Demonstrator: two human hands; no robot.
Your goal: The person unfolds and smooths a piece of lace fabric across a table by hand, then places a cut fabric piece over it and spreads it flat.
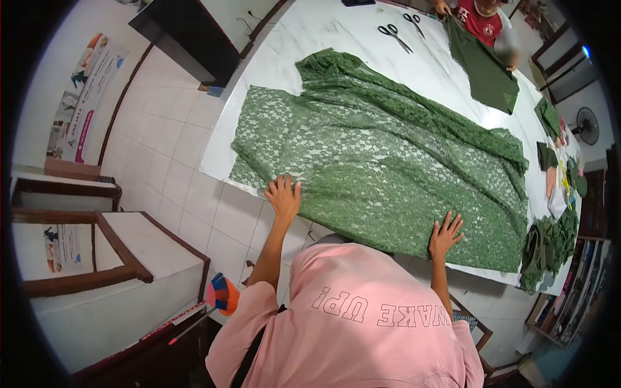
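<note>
Pink shirt [369, 278] fabric on you reads "WAKE UP!" upside down; a wall banner [84, 107] shows "ANA JAYA". Your left hand [283, 198] and right hand [445, 236] lie flat, fingers spread and grasping nothing, both touching the green lace [375, 181] near its closest edge. Patterned with openwork flowers, it stretches across the white, grey-veined table [284, 48], rumpled and bunched along its far side.

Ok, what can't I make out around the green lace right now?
All in the head view:
Palms of the left hand and right hand: hidden by the hands' own backs.
Dark object: cut off by the top edge.
Green heap: overlapping folds hide how many pieces.
Wall poster: its fine print is too small.
</note>
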